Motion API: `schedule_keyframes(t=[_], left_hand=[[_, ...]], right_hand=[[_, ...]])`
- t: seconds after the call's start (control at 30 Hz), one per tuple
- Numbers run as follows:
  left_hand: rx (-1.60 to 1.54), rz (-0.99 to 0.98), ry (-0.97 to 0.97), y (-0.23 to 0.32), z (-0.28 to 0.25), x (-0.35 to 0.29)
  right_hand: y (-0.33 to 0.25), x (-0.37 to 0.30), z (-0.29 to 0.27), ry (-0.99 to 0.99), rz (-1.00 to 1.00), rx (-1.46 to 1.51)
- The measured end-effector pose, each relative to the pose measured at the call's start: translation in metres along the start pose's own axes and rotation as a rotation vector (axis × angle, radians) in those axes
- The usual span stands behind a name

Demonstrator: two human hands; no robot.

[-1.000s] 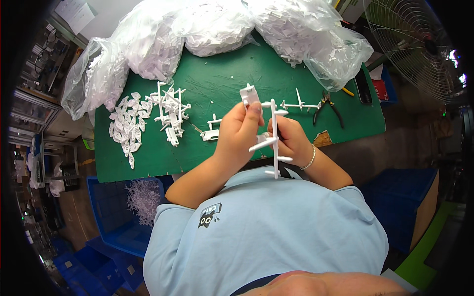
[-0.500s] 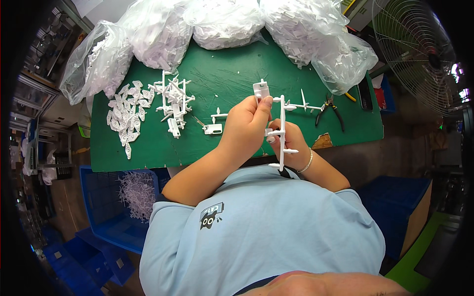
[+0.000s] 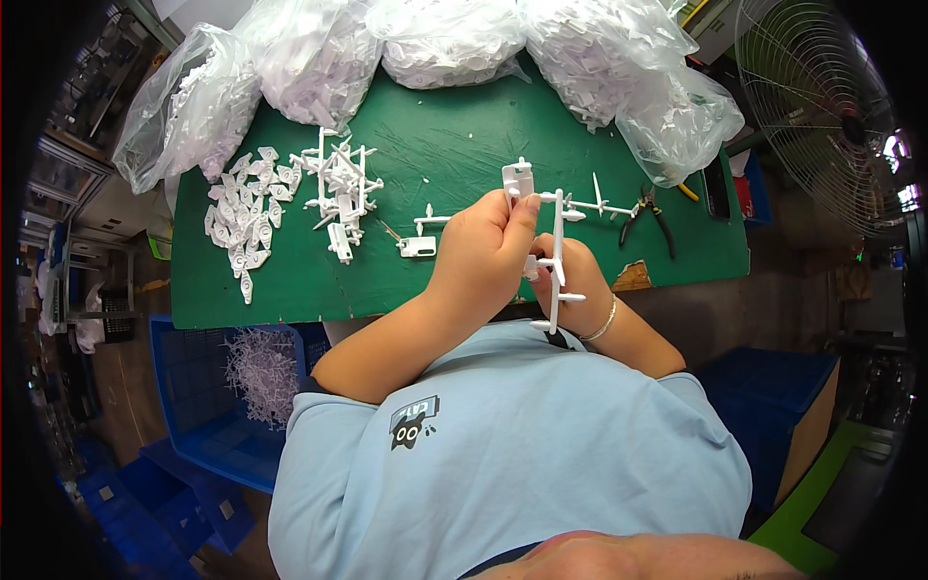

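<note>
My left hand (image 3: 480, 246) is closed, pinching a white plastic sprue (image 3: 559, 227) between thumb and fingers. A small flat white part (image 3: 518, 180) with slots sticks up beyond the left thumb, apparently joined to the sprue. Behind the sprue's lower half, my right hand (image 3: 582, 273) has its fingers bent round a small white piece (image 3: 532, 267) on the same sprue. The sprue's upright bar and the left hand partly hide the right fingertips. Left of the hands, a loose sprue bar (image 3: 432, 220) and a slotted white part (image 3: 418, 247) lie on the green table (image 3: 425, 145).
Loose oval white parts (image 3: 242, 217) and a heap of sprues (image 3: 343, 184) lie at left. Pliers (image 3: 649, 220) rest at right beside another sprue (image 3: 601, 206). Full plastic bags (image 3: 449, 43) line the far edge. A blue crate (image 3: 208, 449) with scraps stands lower left; a fan (image 3: 812, 106) stands right.
Both hands stay in nearly the same place with the sprue between them. The sprue's lower part has tilted slightly, and the whole view has shifted a little.
</note>
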State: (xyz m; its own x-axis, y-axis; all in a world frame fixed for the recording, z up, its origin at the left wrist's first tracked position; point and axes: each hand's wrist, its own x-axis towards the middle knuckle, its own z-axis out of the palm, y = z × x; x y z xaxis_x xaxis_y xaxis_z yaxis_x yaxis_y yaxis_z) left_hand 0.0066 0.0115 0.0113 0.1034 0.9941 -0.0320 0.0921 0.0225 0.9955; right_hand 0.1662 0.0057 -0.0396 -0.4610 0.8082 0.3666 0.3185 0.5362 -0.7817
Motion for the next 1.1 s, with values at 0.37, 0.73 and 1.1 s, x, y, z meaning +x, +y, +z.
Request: schedule_keyframes(t=[0.37, 0.73, 1.1], left_hand=[[0.021, 0.057, -0.001, -0.017, 0.006, 0.009], [-0.036, -0.067, -0.055, -0.016, 0.02, 0.036], [0.02, -0.034, -0.081, -0.035, 0.031, 0.061]], right_hand=[[0.009, 0.0, 0.001, -0.03, 0.021, 0.021], [0.021, -0.003, -0.013, -0.065, 0.249, 0.285], [0.034, -0.001, -0.025, -0.055, 0.607, 0.933]])
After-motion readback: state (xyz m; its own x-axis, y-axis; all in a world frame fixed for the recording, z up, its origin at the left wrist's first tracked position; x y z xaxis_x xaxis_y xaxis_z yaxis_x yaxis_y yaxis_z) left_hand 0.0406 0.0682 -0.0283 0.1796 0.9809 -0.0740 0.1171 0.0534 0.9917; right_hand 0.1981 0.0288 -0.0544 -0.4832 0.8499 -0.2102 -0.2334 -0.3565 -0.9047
